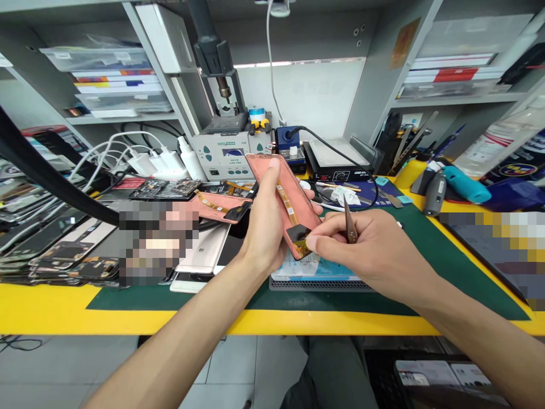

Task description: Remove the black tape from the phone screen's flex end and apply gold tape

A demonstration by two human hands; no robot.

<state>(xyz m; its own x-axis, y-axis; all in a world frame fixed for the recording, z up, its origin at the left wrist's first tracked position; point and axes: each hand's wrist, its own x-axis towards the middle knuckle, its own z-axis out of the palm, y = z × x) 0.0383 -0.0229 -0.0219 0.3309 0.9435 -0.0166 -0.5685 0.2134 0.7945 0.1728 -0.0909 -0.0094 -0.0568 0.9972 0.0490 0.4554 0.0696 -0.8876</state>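
My left hand (266,221) grips a phone display panel (293,193) with a salmon-pink back, holding it tilted up by its long edge. A thin golden flex cable (286,203) lies along the panel and ends near a black patch (298,234) at its lower end. My right hand (366,250) pinches slim metal tweezers (349,227), and its fingertips reach that lower end. The tweezer tips are hidden behind my fingers. A similar pink panel (217,205) with a flex cable lies just beyond my left hand.
A green mat (447,272) covers the yellow bench. Under the hands are a silver phone (204,248) and a blue-and-white pad on a grey tray (315,272). Stacked phone parts (55,255) fill the left. Behind stand a hot-air rework station (225,153) and a hot plate (340,162).
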